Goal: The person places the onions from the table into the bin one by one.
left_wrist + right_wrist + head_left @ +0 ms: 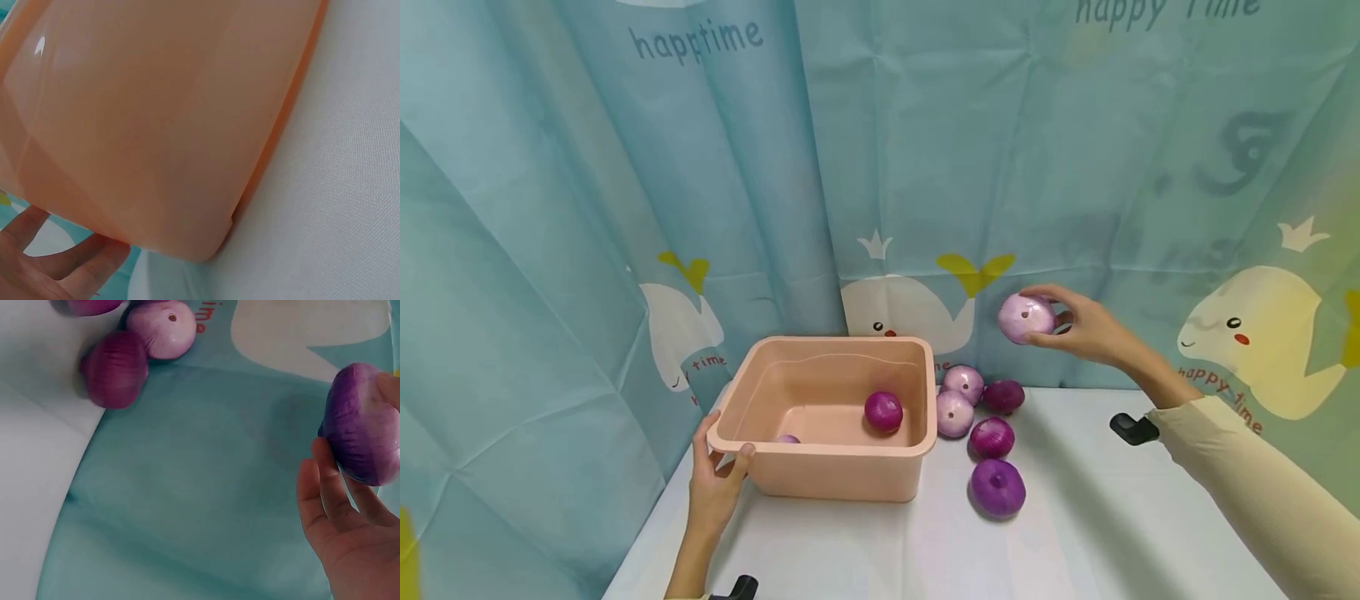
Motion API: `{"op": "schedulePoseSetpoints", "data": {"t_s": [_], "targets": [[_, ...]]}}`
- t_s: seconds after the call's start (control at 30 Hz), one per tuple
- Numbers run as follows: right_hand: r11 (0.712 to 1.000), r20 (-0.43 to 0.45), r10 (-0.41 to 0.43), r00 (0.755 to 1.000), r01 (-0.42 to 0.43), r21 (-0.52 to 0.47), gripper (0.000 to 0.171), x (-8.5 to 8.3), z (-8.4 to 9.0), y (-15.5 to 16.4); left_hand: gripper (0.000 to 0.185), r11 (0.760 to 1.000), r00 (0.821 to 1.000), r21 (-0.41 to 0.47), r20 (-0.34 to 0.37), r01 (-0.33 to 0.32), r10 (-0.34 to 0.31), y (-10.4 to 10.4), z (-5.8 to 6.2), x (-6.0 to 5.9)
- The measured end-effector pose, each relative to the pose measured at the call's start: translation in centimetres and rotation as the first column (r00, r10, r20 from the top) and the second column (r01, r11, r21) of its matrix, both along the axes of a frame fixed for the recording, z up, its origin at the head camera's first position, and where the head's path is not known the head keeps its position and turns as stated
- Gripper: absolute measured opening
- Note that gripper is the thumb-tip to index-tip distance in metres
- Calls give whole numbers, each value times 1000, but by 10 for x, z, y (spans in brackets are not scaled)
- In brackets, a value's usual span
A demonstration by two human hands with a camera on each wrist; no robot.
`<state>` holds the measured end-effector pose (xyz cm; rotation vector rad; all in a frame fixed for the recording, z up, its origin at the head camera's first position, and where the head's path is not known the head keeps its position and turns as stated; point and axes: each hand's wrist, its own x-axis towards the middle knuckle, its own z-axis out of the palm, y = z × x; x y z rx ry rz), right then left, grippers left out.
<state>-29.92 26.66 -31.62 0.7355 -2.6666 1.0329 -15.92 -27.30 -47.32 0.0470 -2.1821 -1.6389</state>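
Observation:
My right hand (1078,329) holds a pale purple onion (1024,318) between thumb and fingers, raised above the table in front of the curtain. In the right wrist view the same onion (362,428) shows a dark purple side and a whitish side. At the near left corner of a peach plastic bin (835,475), my left hand (717,483) grips the rim, thumb on the front edge. Inside the bin lie a dark purple onion (883,412) and a paler one (787,439), mostly hidden behind the front wall. The left wrist view shows fingers (94,265) against the bin's edge.
Right of the bin, several onions sit on the white table (1075,500): two pale ones, such as the pale onion (955,415), and darker ones, including a large purple onion (997,489) nearest me. A blue-green whale-print curtain (925,167) hangs behind and at left.

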Motion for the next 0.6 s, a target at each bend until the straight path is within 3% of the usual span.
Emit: {"op": "schedulePoseSetpoints", "data": {"t_s": [0.17, 0.4, 0.6], "targets": [[994, 10, 112, 994, -112, 21, 69, -9, 8, -25, 76, 1000, 1000, -8, 12, -16, 16, 0, -1, 0], [978, 45, 174, 984, -178, 109, 65, -24, 24, -75, 76, 1000, 1000, -7, 8, -7, 7, 1, 0, 0], [949, 82, 285, 955, -293, 116, 64, -32, 34, -125, 77, 1000, 1000, 0, 12, -9, 9, -1, 0, 0]]}}
